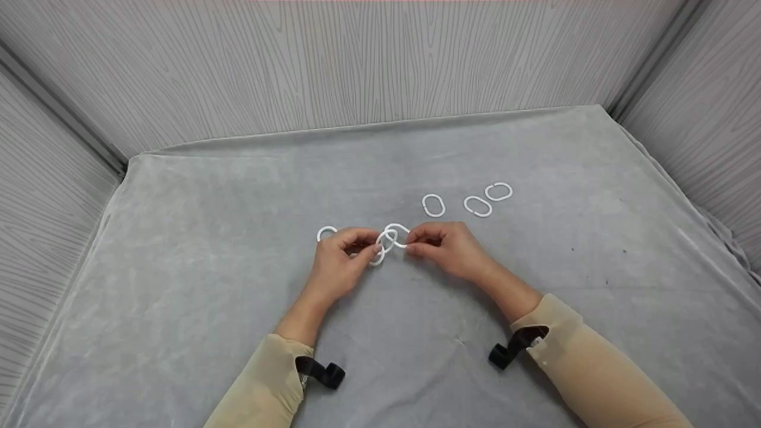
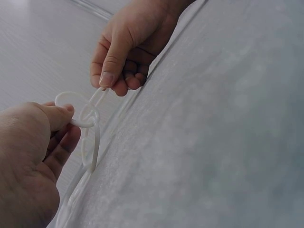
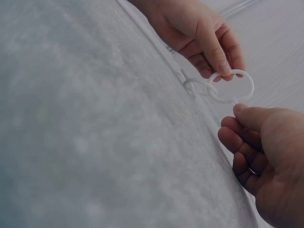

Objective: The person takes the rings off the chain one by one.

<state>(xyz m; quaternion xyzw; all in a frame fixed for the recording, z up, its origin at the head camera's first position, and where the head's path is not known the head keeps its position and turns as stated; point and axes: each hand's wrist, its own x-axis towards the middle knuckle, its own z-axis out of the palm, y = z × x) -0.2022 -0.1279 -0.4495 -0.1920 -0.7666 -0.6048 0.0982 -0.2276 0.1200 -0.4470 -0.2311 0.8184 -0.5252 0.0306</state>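
Note:
Between its thumb and fingers, my left hand pinches a white oval plastic ring. My right hand pinches a second white ring, which overlaps the left one and looks threaded through it. Lower links hang linked below the left hand's ring in the left wrist view. Another white ring pokes out behind the left hand, partly hidden by it. Fingertips cover part of both held rings, so whether their gaps are there cannot be seen.
Three loose white rings lie on the grey cloth beyond the right hand: one ring nearer, two others close together farther right. The grey cloth covers the table, with pale wood-grain panels behind and at the sides.

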